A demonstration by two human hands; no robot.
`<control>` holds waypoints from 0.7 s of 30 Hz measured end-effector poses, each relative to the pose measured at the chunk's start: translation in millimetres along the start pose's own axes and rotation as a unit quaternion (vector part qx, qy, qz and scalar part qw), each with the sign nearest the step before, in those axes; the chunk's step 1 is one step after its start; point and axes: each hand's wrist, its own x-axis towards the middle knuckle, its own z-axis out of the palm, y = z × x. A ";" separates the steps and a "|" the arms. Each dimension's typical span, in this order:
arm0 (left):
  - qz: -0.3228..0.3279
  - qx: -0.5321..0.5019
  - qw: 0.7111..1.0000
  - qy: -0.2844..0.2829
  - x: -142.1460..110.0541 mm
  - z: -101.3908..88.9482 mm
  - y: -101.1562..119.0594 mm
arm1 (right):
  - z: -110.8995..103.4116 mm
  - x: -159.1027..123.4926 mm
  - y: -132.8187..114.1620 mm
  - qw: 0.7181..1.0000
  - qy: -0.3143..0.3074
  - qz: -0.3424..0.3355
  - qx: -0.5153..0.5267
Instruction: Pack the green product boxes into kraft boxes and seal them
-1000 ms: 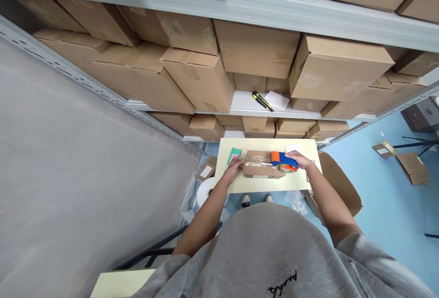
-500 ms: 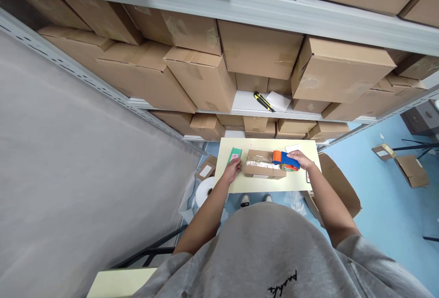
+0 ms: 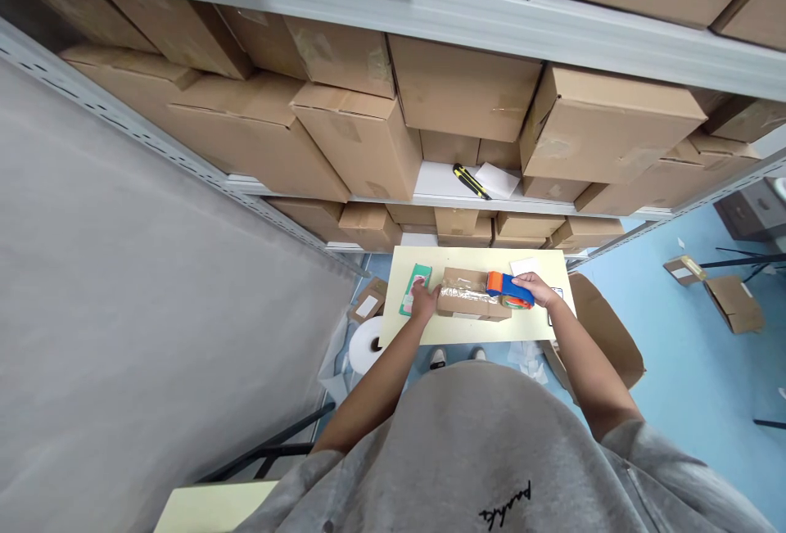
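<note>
A small cardboard box (image 3: 470, 306) lies on the pale yellow table (image 3: 479, 332), with clear tape running along its top. My right hand (image 3: 535, 288) is closed round a blue and orange tape dispenser (image 3: 511, 288), whose orange end rests at the right part of the box top. At the box's left end is my left hand (image 3: 423, 302), its thumb and fingers apart and nothing visible in them. Whether it touches the box is hard to make out. Partly behind those fingers lies a green and white packet (image 3: 408, 298).
Shelves (image 3: 540, 205) full of cardboard boxes rise behind the table. A yellow and black utility knife (image 3: 470, 181) lies on one shelf beside white paper (image 3: 498, 180). A large open carton (image 3: 605, 328) stands right of the table; a white roll (image 3: 362, 345) is at its left.
My left hand first drew back from the box's left end, then came to it again with the fingers spreading. The tape dispenser in my right hand has barely moved.
</note>
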 end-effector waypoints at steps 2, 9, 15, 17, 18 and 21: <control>0.011 0.078 0.995 0.054 -3.2 -3.9 11.2 | 0.2 0.1 1.3 1.000 0.005 -0.003 0.003; 0.372 0.345 0.822 -0.261 -26.0 7.1 60.2 | 2.6 3.0 2.6 1.000 0.007 -0.006 -0.009; 0.385 0.503 0.714 -0.298 -24.0 17.9 55.7 | -2.6 -2.2 0.6 0.998 -0.002 -0.020 -0.067; 0.385 0.501 0.718 -0.291 -21.0 15.9 52.9 | -6.2 -5.2 0.6 0.994 0.010 -0.031 -0.102; 0.385 0.494 0.723 -0.291 -19.9 14.6 52.5 | -7.8 -6.5 0.7 0.992 0.017 -0.040 -0.121; 0.384 0.478 0.733 -0.295 -18.3 11.8 54.6 | -12.6 -9.1 1.0 0.983 0.033 -0.063 -0.169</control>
